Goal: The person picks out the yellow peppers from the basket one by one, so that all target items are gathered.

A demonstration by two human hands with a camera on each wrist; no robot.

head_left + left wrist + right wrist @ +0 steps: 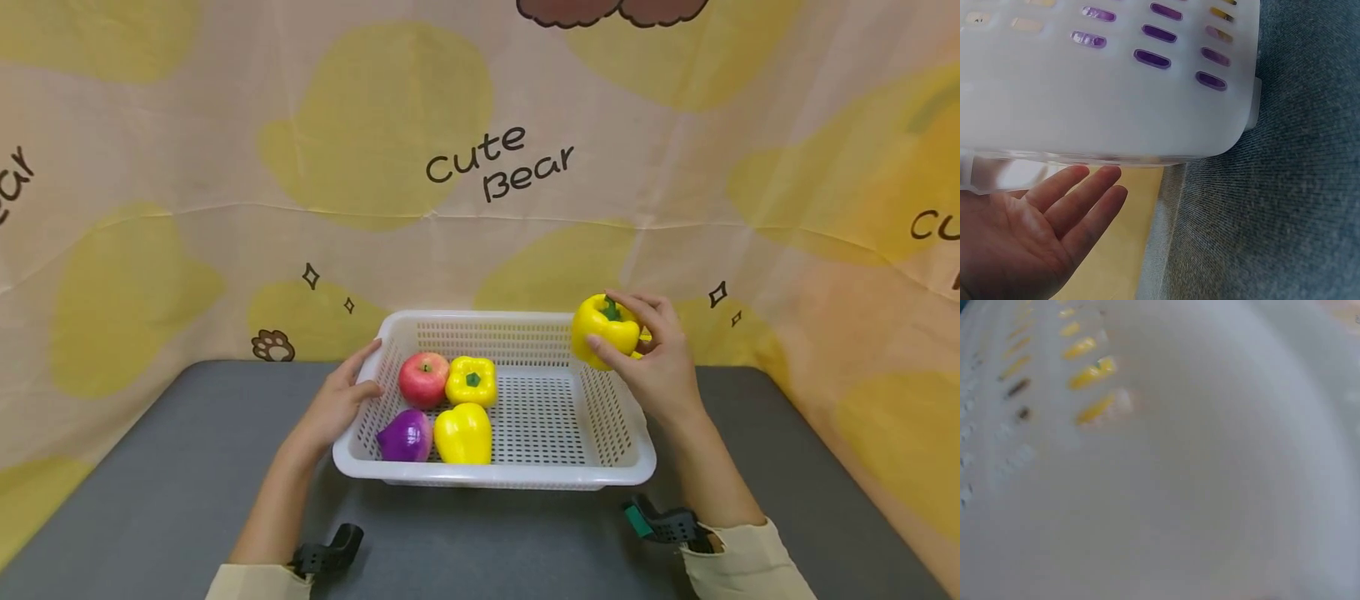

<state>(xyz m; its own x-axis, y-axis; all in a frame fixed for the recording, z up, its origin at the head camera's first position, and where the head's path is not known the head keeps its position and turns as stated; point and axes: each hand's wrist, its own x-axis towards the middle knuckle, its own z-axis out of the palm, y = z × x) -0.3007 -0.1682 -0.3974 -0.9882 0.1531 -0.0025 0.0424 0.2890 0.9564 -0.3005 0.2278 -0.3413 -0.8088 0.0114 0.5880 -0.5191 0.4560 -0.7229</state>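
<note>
A white plastic basket (495,475) with slotted walls sits on the grey table. My left hand (336,407) holds its left rim, the thumb over the edge; from the left wrist view, several straight fingers (1075,209) extend outside below the rim. My right hand (660,358) grips a yellow bell pepper (600,329) with a green stem, raised at the basket's back right corner. A bit of yellow shows behind those fingers. Grouped in the basket's left half are a red apple (423,379), a purple onion (406,436), a yellow bell pepper (483,392) and another yellow pepper (463,435) lying on its side.
Behind the table (480,542) hangs a printed yellow and cream cloth (360,150). Black straps circle both wrists, with cream sleeves below them. The basket's pale wall (1197,487) fills most of the right wrist view, yellow showing through its slots.
</note>
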